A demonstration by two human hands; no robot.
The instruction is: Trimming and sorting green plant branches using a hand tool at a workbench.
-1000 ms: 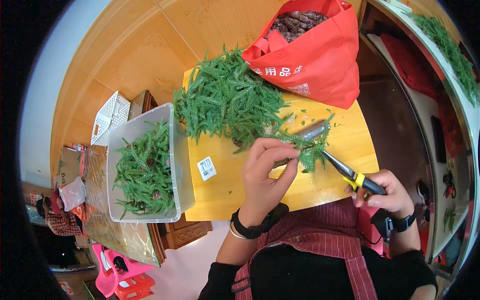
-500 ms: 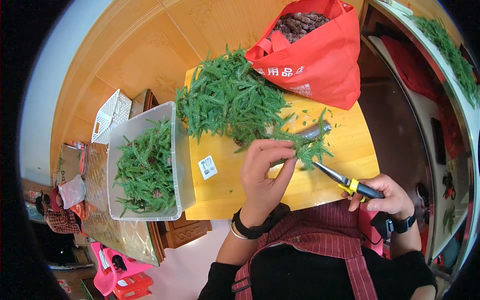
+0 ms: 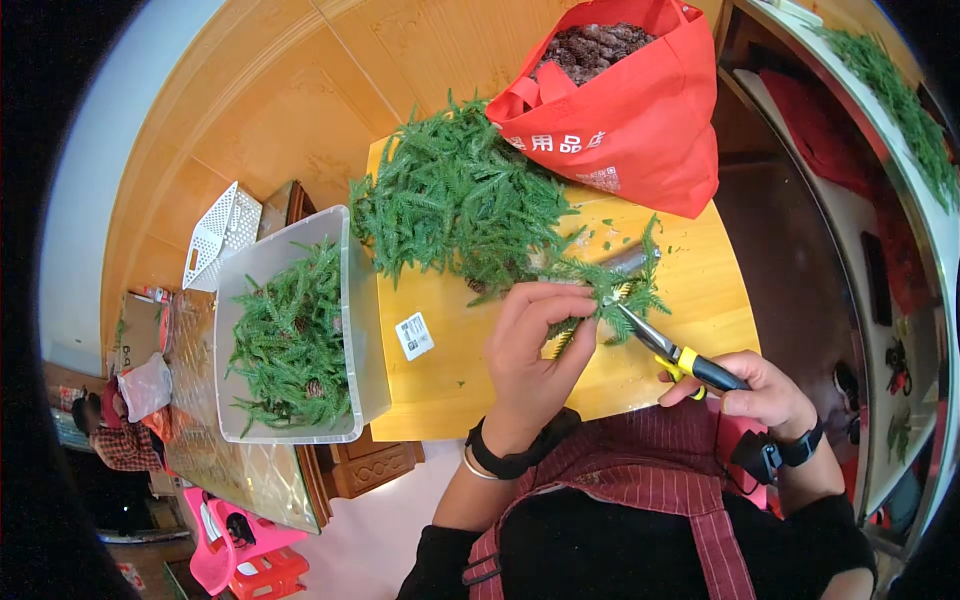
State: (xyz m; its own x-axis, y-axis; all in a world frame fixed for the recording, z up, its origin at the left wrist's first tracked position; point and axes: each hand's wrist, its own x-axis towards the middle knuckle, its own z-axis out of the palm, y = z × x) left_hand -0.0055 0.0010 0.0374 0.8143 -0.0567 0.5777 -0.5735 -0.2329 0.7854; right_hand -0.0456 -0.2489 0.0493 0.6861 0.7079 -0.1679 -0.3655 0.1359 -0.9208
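My left hand (image 3: 540,345) pinches a green artificial pine sprig (image 3: 640,285) between thumb and fingers, above the yellow table. My right hand (image 3: 755,390) is closed round the black and yellow handles of a pair of pliers (image 3: 680,355). The jaws point up and left into the sprig, close to my left fingertips; what they grip there is too small to make out. Just behind the sprig lies a shiny grey roll (image 3: 632,258), partly covered. A big heap of pine sprigs (image 3: 460,190) spreads over the table beyond my left hand.
A red cloth bag (image 3: 630,120) of brown pine cones (image 3: 590,50) stands at the back right. To the left, a clear plastic bin (image 3: 365,380) holds sprigs with cones. A white label (image 3: 414,336) lies on the yellow table (image 3: 440,400). Another person (image 3: 125,440) is far left.
The pliers have moved up and left, their jaws now deeper among the sprig's needles. My left hand stays nearly in place, with the sprig slightly turned.
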